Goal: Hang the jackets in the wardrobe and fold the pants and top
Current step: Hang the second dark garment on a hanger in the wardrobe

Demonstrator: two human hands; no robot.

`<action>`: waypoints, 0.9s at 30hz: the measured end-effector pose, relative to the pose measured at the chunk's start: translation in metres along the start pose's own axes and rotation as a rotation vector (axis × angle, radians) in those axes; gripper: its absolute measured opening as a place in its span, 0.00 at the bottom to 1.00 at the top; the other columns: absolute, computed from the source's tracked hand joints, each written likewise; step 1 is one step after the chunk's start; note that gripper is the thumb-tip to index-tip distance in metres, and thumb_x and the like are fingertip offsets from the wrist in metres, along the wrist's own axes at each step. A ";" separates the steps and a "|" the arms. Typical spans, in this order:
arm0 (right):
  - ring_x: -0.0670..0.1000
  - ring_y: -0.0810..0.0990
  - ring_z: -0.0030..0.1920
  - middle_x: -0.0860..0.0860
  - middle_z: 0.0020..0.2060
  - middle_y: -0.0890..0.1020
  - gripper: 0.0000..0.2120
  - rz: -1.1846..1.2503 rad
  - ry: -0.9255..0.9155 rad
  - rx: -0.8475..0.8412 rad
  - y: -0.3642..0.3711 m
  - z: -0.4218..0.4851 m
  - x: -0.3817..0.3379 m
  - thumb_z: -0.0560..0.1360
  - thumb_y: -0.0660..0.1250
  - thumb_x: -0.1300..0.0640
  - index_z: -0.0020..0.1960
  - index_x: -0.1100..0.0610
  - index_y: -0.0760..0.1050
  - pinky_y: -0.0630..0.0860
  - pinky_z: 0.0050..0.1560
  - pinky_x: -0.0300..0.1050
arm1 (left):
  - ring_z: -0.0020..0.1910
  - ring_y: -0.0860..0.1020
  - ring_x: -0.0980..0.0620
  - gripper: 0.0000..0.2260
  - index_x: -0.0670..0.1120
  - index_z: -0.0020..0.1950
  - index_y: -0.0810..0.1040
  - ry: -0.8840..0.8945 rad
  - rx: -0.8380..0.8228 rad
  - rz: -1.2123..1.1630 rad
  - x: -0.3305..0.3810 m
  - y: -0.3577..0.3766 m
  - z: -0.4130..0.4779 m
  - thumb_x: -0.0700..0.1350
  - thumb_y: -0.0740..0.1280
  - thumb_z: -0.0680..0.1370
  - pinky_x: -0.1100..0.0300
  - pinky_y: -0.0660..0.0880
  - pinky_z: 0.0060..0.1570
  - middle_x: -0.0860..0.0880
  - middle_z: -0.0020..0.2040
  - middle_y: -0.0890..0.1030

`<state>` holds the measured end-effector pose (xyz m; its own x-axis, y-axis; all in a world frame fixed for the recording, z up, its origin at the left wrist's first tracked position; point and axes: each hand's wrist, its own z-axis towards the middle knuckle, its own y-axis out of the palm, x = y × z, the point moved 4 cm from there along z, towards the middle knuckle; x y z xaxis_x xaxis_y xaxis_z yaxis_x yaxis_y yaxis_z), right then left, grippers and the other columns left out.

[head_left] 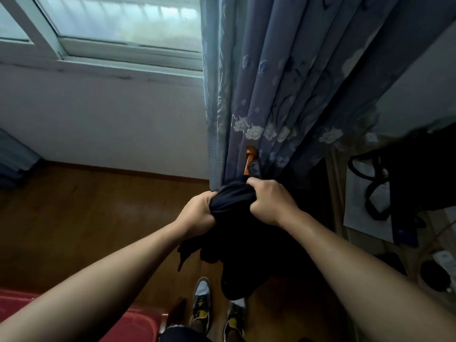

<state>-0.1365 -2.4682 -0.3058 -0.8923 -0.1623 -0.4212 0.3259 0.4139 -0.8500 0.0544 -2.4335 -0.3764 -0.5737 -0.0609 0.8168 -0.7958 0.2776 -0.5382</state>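
Head view: a dark navy soft-cloth garment [237, 238] is bunched up, its top edge gathered into folds and the rest hanging limp, right in front of the foot of the blue-grey flower-embroidered curtain [283, 95]. Left of that curtain are a white wall [111, 119] and a white-framed window [123, 28], with a brown wooden floor [86, 218] below. The left hand [197, 213] and right hand [271, 201] both clutch the top edge, fingers curled tight into the cloth, which bulges between the fists and dangles beneath.

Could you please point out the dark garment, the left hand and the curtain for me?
dark garment [246, 243]: head view, on its hanging bulk.
left hand [197, 212]: head view, on the back of the hand.
curtain [283, 82]: head view, on its middle folds.
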 end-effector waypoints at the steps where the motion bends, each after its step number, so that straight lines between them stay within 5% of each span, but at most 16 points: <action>1: 0.63 0.79 0.44 0.54 0.40 0.80 0.13 0.010 -0.029 0.020 -0.012 -0.003 -0.014 0.64 0.60 0.61 0.48 0.51 0.71 0.79 0.44 0.53 | 0.45 0.81 0.51 0.09 0.51 0.47 0.79 0.011 0.028 -0.017 0.010 -0.016 -0.006 0.47 0.68 0.68 0.49 0.79 0.46 0.50 0.45 0.82; 4: 0.61 0.78 0.41 0.52 0.35 0.78 0.09 0.041 -0.141 0.083 -0.052 -0.008 -0.066 0.63 0.58 0.60 0.40 0.49 0.67 0.77 0.41 0.52 | 0.46 0.80 0.49 0.13 0.46 0.48 0.80 0.066 0.069 -0.050 0.038 -0.063 -0.026 0.50 0.68 0.67 0.44 0.77 0.50 0.44 0.45 0.80; 6: 0.60 0.77 0.41 0.52 0.35 0.77 0.07 0.064 -0.227 0.123 -0.078 -0.011 -0.104 0.64 0.59 0.61 0.40 0.51 0.68 0.75 0.39 0.51 | 0.54 0.81 0.49 0.19 0.46 0.58 0.77 0.088 0.094 -0.135 0.055 -0.094 -0.042 0.46 0.71 0.68 0.44 0.78 0.56 0.45 0.52 0.81; 10: 0.56 0.76 0.40 0.50 0.35 0.77 0.07 0.066 -0.426 0.128 -0.104 -0.018 -0.176 0.64 0.61 0.58 0.42 0.51 0.70 0.73 0.37 0.49 | 0.65 0.78 0.52 0.36 0.48 0.72 0.67 0.162 0.195 -0.268 0.087 -0.152 -0.081 0.33 0.72 0.66 0.56 0.76 0.63 0.48 0.65 0.78; 15: 0.56 0.77 0.41 0.48 0.36 0.77 0.09 0.049 -0.647 0.032 -0.101 -0.037 -0.239 0.63 0.62 0.56 0.40 0.44 0.68 0.76 0.40 0.50 | 0.48 0.82 0.54 0.20 0.40 0.60 0.77 0.136 0.505 -0.246 0.094 -0.197 -0.143 0.32 0.74 0.68 0.59 0.76 0.48 0.46 0.49 0.83; 18: 0.57 0.78 0.41 0.50 0.38 0.78 0.15 0.051 -0.736 -0.030 -0.096 -0.049 -0.258 0.65 0.67 0.55 0.49 0.45 0.69 0.78 0.42 0.51 | 0.40 0.78 0.53 0.11 0.34 0.51 0.77 0.102 0.696 -0.249 0.101 -0.210 -0.184 0.32 0.75 0.70 0.57 0.74 0.40 0.43 0.40 0.81; 21: 0.56 0.80 0.39 0.53 0.41 0.79 0.40 0.189 -0.808 -0.096 -0.088 -0.057 -0.271 0.67 0.72 0.55 0.73 0.39 0.57 0.77 0.43 0.49 | 0.36 0.76 0.56 0.11 0.34 0.46 0.77 0.077 0.875 -0.274 0.114 -0.217 -0.228 0.35 0.76 0.69 0.61 0.73 0.36 0.49 0.36 0.80; 24: 0.49 0.86 0.47 0.50 0.51 0.84 0.59 0.411 -0.823 -0.347 -0.059 -0.060 -0.275 0.68 0.79 0.56 0.78 0.31 0.38 0.80 0.53 0.42 | 0.38 0.76 0.52 0.13 0.33 0.46 0.77 0.073 1.038 -0.305 0.126 -0.222 -0.279 0.38 0.75 0.68 0.58 0.73 0.38 0.45 0.38 0.80; 25: 0.45 0.85 0.52 0.48 0.56 0.83 0.59 0.454 -0.798 -0.453 -0.046 -0.062 -0.277 0.69 0.81 0.58 0.80 0.35 0.42 0.78 0.57 0.39 | 0.37 0.76 0.52 0.11 0.34 0.45 0.77 0.070 1.088 -0.309 0.131 -0.223 -0.296 0.37 0.75 0.68 0.58 0.73 0.38 0.45 0.37 0.80; 27: 0.43 0.83 0.58 0.49 0.61 0.83 0.42 0.462 -0.750 -0.678 -0.021 -0.076 -0.281 0.70 0.80 0.63 0.77 0.48 0.63 0.77 0.63 0.39 | 0.37 0.76 0.53 0.08 0.38 0.43 0.79 0.073 1.203 -0.324 0.143 -0.226 -0.330 0.35 0.74 0.67 0.60 0.74 0.37 0.49 0.36 0.81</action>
<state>0.0835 -2.3638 -0.1454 -0.2396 -0.2722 -0.9319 0.1355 0.9411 -0.3098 0.2160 -2.1885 -0.0699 -0.3370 0.1010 0.9361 -0.5927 -0.7952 -0.1276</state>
